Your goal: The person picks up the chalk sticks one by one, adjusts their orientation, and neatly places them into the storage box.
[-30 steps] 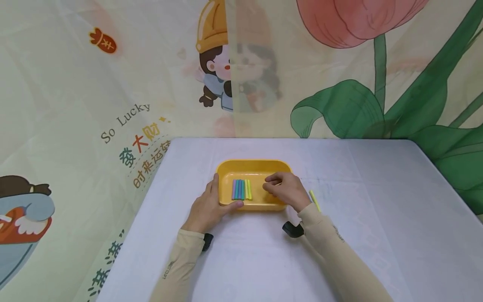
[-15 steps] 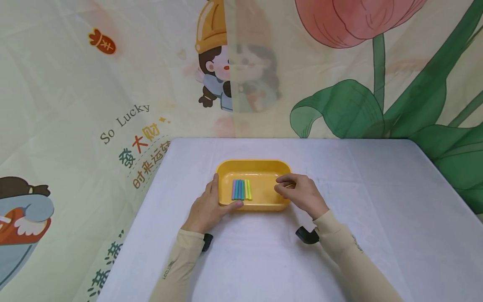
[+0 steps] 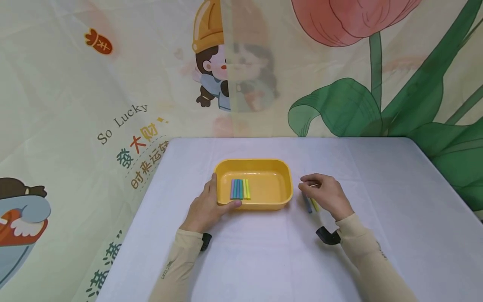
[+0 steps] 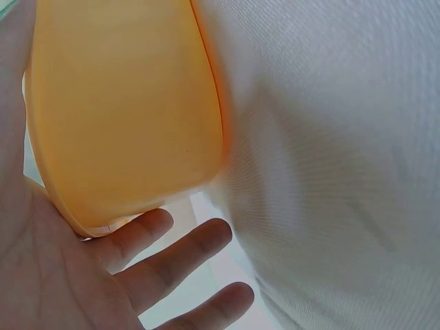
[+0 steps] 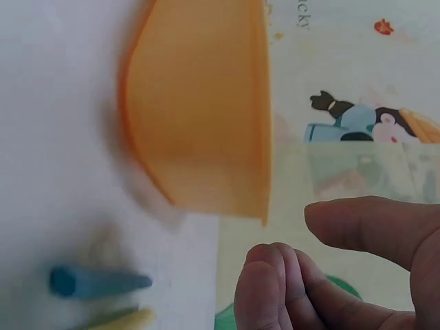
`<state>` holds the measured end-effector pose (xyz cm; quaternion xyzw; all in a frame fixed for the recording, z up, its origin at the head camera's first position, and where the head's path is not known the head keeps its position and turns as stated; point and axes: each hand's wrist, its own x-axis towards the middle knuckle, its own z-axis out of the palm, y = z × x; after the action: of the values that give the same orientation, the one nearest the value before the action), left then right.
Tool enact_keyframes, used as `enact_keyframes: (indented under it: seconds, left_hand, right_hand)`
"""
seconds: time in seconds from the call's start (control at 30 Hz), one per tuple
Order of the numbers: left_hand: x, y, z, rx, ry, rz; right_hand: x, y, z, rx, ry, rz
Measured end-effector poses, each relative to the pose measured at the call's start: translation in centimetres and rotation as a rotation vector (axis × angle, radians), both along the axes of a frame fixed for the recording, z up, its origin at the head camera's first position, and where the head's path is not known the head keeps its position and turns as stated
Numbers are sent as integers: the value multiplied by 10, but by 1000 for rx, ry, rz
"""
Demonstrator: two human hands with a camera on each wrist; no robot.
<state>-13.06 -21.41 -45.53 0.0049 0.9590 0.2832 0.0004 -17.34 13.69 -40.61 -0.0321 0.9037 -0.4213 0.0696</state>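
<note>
In the head view my left hand (image 3: pixel 205 207) holds the near left corner of a yellow tray (image 3: pixel 269 206), thumb along the front rim and fingers along the left side. The left wrist view shows those fingers spread beside the tray's outer wall (image 4: pixel 130 103). Inside, to the left, several thin chalk-like sticks (image 3: pixel 240 189) lie side by side: purple, blue, teal and yellow. Right of the tray, my right hand (image 3: pixel 326 193) is above a blue stick (image 5: pixel 96 282) and a yellow stick (image 3: pixel 315 204) on the table. A gap shows between its thumb and fingers, with nothing in it.
The table has a white cloth (image 3: pixel 245 260), and its far edge meets a printed curtain (image 3: pixel 264 105). Black wrist mounts (image 3: pixel 327 235) stick out below the sleeves.
My right hand has moved right, from over the tray to beside it, uncovering the blue and yellow sticks. The left hand, the tray and its sticks have stayed put.
</note>
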Motion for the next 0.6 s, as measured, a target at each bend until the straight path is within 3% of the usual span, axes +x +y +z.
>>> enact_keyframes:
  seconds: [0.27, 0.6]
  left_hand:
    - [0, 0, -1, 0, 11, 1]
    - [1, 1, 1, -1, -2, 9]
  right_hand:
    - [-3, 15, -14, 121, -41, -96]
    - [-7, 26, -34, 179, -106, -82]
